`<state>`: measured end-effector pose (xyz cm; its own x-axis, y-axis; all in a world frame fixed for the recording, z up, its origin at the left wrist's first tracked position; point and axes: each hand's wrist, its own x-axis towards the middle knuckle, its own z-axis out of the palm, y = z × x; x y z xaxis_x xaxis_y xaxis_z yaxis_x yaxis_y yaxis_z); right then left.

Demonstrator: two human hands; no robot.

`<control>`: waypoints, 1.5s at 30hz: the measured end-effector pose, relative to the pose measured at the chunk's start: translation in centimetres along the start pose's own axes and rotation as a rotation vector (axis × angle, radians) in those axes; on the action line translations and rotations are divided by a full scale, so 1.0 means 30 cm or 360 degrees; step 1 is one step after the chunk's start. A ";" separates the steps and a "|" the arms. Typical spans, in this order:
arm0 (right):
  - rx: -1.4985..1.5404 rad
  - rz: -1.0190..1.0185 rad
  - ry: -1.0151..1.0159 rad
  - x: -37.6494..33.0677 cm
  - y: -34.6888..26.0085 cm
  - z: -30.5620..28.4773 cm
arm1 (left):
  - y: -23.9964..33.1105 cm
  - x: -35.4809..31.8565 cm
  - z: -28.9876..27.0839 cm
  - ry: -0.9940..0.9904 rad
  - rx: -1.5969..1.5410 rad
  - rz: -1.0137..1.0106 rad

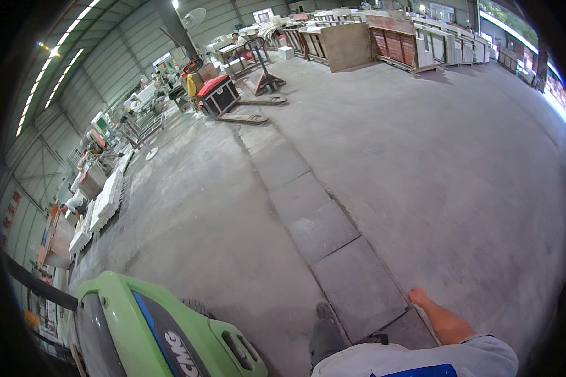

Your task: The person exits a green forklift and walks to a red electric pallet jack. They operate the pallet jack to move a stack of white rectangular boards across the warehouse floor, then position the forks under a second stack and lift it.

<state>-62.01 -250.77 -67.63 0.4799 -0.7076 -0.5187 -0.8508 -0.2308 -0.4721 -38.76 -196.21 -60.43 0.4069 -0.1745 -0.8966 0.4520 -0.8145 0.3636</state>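
My right hand [417,294] hangs beside my body with its fingers curled in, over the grey concrete floor [459,207]. Nothing shows in it or sticks out of it. My left hand is out of view. Below me are my light grey shirt [415,359] and one dark trouser leg, with a dark shoe [324,310] beside a strip of grey floor slabs [353,279]. Close on my left stands a green industrial vehicle [122,308] with a dark panel, a wheel and a black post.
The slab strip leads to a pallet truck [248,117] whose forks point right, beside a black box with a red top [219,94]. Another pallet truck [262,72] stands behind. White stacked strips [109,198] lie along the left. Wooden crates [393,44] and panels line the back.
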 end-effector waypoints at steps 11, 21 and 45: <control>0.0381 0.0203 -0.0258 0.536 -0.968 -0.032 | 0.803 0.610 -0.726 0.0072 -0.0234 -0.0102; -0.0728 -0.0210 -0.0649 1.009 -1.160 0.178 | 1.676 1.062 -1.363 0.0486 -0.0497 0.0383; 0.0389 -0.0241 -0.0689 3.111 -4.183 0.212 | 2.691 2.126 -2.720 0.0459 -0.0621 -0.0139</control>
<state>90.89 -283.59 -61.31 0.6826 -0.3252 -0.6545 -0.7147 -0.1100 -0.6907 88.46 -227.95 -67.63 0.5324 0.0905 -0.8416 0.7355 -0.5415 0.4071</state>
